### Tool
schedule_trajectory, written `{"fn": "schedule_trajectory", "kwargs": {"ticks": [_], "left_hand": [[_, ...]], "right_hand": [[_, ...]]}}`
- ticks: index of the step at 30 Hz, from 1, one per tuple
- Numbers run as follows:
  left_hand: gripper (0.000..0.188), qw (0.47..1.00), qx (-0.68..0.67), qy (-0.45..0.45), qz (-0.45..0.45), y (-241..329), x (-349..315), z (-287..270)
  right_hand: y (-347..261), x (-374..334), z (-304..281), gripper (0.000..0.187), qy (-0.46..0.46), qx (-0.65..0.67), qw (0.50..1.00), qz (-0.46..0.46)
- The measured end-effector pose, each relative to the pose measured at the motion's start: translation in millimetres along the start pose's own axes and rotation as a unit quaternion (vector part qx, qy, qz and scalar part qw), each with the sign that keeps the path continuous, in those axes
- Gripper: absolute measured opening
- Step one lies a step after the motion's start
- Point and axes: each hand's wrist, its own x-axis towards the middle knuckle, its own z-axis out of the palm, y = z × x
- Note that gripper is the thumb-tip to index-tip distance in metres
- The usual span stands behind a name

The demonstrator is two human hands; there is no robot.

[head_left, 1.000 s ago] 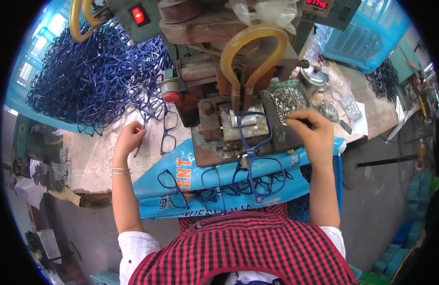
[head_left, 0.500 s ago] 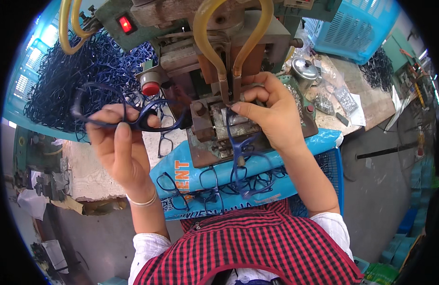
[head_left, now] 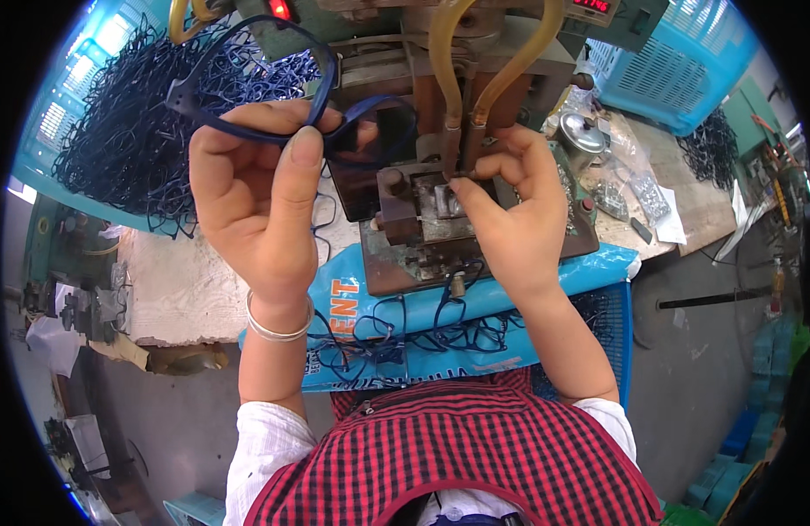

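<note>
My left hand (head_left: 265, 210) is raised at the left of the machine, its thumb and fingers pinching a dark blue eyeglass frame (head_left: 328, 88). My right hand (head_left: 523, 219) is at the machine's two upright metal prongs (head_left: 453, 149), with curled fingers and the thumb close to their tips. Whatever those fingers may hold is too small or hidden to make out. Below the prongs sits a worn metal fixture (head_left: 444, 226). Several more dark eyeglass frames (head_left: 444, 320) lie on a blue plastic sheet (head_left: 597, 265) between me and the machine.
A big heap of dark blue frame parts (head_left: 116, 131) fills a basket at the left. Yellow hoses (head_left: 444, 61) run down to the prongs. On the right stand a lidded metal pot (head_left: 583, 136), small clear bags (head_left: 650, 197) and a blue crate (head_left: 668, 70).
My left hand has risen and moved right with its eyeglass frame. The frame that hung from the fixture by my right fingers is no longer there. My head view has shifted slightly.
</note>
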Motion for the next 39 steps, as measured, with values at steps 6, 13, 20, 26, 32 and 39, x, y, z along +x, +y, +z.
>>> {"fn": "schedule_trajectory", "kwargs": {"ticks": [6,13,20,26,32,39], "left_hand": [[0.027,1.000,-0.007,0.004,0.002,-3,0,0],[0.025,1.000,0.017,0.014,0.000,-2,-4,-1],[0.020,0.997,-0.034,-0.074,0.008,28,-7,1],[0.023,0.999,-0.011,0.006,-0.042,-1,0,6],[0.022,0.999,-0.012,0.000,-0.050,2,1,7],[0.020,0.998,-0.031,-0.015,-0.048,11,-20,11]], "right_hand": [[11,3,0,0.051,0.012,-0.043,0.999,-0.026],[7,3,-5,0.058,-0.039,0.194,0.969,0.146],[11,1,-1,0.057,-0.035,0.151,0.982,0.111],[9,-1,-2,0.058,-0.036,0.173,0.980,0.095],[12,4,-3,0.060,-0.035,0.209,0.970,0.117],[-15,-21,-26,0.049,-0.091,0.154,0.981,0.076]]}}
